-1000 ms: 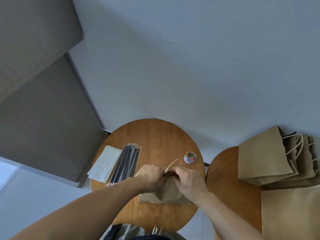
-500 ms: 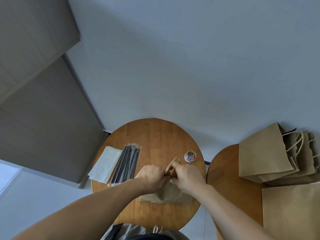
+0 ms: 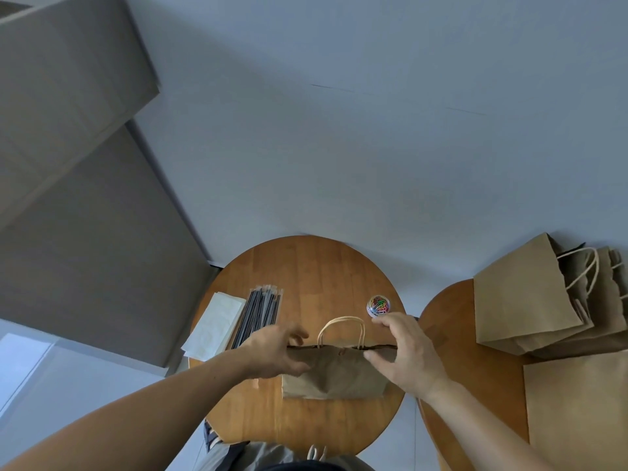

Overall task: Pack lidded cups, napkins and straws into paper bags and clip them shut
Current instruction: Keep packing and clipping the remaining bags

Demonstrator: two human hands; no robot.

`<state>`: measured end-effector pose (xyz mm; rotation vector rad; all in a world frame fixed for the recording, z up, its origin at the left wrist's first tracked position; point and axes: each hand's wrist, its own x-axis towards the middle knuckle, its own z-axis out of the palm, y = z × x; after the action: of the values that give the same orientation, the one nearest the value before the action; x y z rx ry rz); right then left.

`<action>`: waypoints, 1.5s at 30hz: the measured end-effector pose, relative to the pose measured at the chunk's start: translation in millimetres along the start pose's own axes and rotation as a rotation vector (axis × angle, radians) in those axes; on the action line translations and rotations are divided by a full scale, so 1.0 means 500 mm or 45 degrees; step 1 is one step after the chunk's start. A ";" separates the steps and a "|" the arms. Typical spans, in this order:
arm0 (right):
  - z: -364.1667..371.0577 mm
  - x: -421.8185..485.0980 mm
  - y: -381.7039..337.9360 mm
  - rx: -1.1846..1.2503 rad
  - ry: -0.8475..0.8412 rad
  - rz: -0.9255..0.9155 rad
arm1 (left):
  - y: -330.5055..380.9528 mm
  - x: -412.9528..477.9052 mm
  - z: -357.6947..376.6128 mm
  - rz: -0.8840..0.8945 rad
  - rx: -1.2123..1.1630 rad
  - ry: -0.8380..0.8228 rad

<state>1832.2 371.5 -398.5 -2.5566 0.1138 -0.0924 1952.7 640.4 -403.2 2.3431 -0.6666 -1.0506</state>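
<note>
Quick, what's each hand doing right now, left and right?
Left hand: grips the left end of the brown paper bag's top edge.
Right hand: pinches the right end of the same edge.

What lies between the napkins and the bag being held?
A pack of dark straws lies between the napkins and the bag, seen in the head view.
</note>
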 end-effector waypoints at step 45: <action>-0.049 0.137 -0.482 0.633 0.643 0.100 | -0.020 -0.396 -0.267 0.213 -1.114 1.187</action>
<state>1912.9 552.2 -242.6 -1.9814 0.3377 -0.6506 1942.3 798.0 -223.7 1.6493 0.0002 -0.0341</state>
